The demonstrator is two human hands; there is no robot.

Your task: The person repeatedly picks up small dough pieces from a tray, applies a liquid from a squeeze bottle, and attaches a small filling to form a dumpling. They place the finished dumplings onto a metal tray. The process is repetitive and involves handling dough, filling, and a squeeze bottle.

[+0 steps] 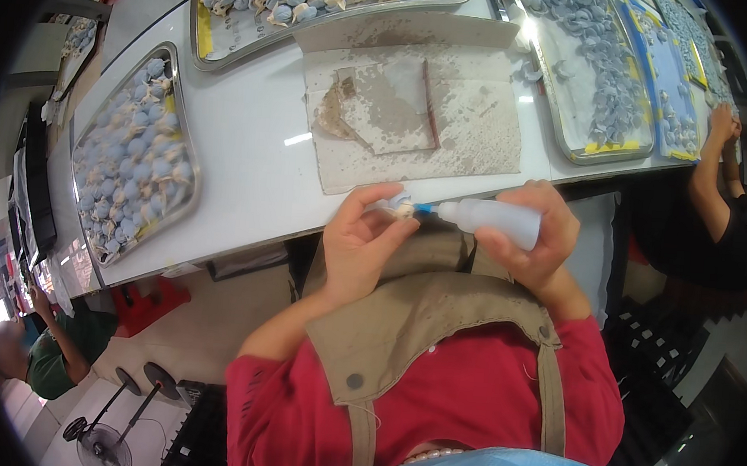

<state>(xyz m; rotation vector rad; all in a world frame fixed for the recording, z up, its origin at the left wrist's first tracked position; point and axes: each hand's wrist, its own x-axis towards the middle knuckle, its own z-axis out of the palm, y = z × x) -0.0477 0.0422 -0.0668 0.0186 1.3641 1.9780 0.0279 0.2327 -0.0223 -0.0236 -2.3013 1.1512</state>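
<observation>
Between the thumb and fingers of my left hand (362, 241) is a small blue and cream figure (402, 206), partly hidden by the fingertips. My right hand (547, 232) grips a translucent white squeeze bottle (496, 220), lying nearly level. Its blue nozzle tip (425, 208) points left and meets or nearly meets the figure; I cannot tell which. Both hands are over the table's near edge, just in front of a stained cardboard sheet (475, 145).
A metal tray (189, 164) of similar blue and cream pieces stands at left, another tray (337, 14) at the back. Curved blue-grey parts fill a tray (570, 147) at right, beside a blue tray (661, 89). People sit at far right (714, 188) and lower left (67, 346).
</observation>
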